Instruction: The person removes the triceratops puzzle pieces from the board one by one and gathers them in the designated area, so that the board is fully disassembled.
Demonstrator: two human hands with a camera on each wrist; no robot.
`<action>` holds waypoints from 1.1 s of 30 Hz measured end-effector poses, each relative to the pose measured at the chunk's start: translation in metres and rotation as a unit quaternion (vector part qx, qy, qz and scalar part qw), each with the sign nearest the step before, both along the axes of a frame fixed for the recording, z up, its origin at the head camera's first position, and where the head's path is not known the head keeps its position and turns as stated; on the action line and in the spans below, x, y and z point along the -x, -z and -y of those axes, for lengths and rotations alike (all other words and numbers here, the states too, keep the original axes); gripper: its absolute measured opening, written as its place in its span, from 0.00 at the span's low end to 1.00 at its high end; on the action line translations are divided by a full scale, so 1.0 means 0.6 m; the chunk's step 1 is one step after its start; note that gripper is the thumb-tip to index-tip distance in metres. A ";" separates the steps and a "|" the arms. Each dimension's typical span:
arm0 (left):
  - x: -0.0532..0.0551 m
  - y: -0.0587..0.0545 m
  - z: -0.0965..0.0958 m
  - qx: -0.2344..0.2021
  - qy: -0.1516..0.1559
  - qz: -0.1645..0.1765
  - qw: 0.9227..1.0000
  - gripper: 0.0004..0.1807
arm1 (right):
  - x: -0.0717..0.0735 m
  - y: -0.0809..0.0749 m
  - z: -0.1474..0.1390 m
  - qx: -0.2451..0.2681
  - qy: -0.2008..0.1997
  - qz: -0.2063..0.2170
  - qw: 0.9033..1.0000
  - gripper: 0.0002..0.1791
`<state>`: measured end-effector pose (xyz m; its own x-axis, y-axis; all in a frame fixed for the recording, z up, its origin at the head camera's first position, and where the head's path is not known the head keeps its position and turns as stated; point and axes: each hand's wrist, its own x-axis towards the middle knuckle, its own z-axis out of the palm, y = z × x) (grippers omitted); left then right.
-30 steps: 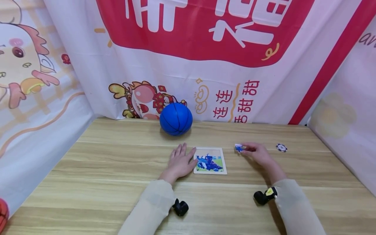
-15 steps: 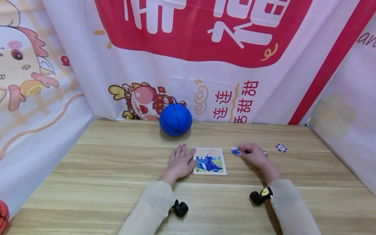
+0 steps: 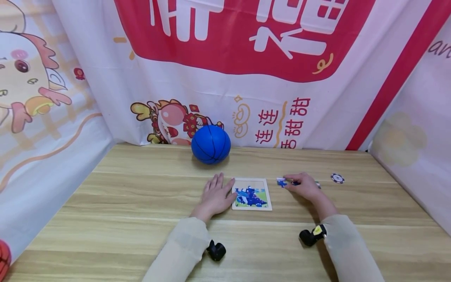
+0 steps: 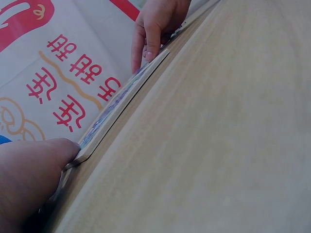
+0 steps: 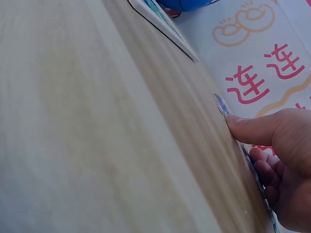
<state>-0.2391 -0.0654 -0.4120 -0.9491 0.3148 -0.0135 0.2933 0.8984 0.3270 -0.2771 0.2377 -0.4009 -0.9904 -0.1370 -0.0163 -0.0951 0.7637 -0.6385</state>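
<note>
Printed cloth (image 3: 225,92) hangs behind and beside a wood-grain table (image 3: 141,223), closing off the work area on the sides in view. Near the middle lies a flat puzzle board (image 3: 249,183), its lower part filled with a blue dinosaur picture and a strip along its far side bare, which suggests that pieces are lacking there. The left hand (image 3: 216,196) lies flat with fingers outstretched, its thumb touching the board's left edge; such a placing probably keeps the light board from sliding. The right hand (image 3: 305,186), well to the other side, pinches a loose blue-and-white piece (image 3: 281,182) between thumb and finger at its near end, a narrow hold that leaves most of the picture uncovered; whether the piece rests fully on the wood cannot be told. Another piece (image 3: 295,183) shows within the curve of this hand, partly hidden, seemingly kept within easy reach. Farther right, a round chip (image 3: 337,178) lies apart from both hands, while a blue ball (image 3: 211,144) stands at the back near the cloth, where it does not obstruct either arm
</note>
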 end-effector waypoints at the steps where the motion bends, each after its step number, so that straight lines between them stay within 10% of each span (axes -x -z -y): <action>1: 0.000 -0.001 0.000 0.000 -0.001 0.000 1.000 0.30 | 0.000 0.000 -0.001 -0.001 -0.002 0.002 1.000 0.24; 12: -0.002 -0.001 -0.001 -0.017 -0.001 -0.002 1.000 0.30 | -0.006 -0.022 0.007 -0.035 -0.072 -0.027 0.996 0.33; 19: -0.010 -0.015 -0.004 -0.058 -0.004 -0.007 0.998 0.31 | -0.022 -0.038 0.025 0.003 -0.038 -0.017 0.999 0.30; 33: -0.062 -0.030 -0.038 -0.027 0.095 -0.016 0.995 0.32 | -0.057 -0.012 0.080 0.098 -0.061 -0.012 0.993 0.25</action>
<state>-0.2020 -0.0428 -0.3942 -0.8721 0.4878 0.0374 0.4669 0.8071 0.3615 -0.2432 0.1896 -0.3936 -0.9662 -0.2535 0.0457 -0.1956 0.6065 -0.7706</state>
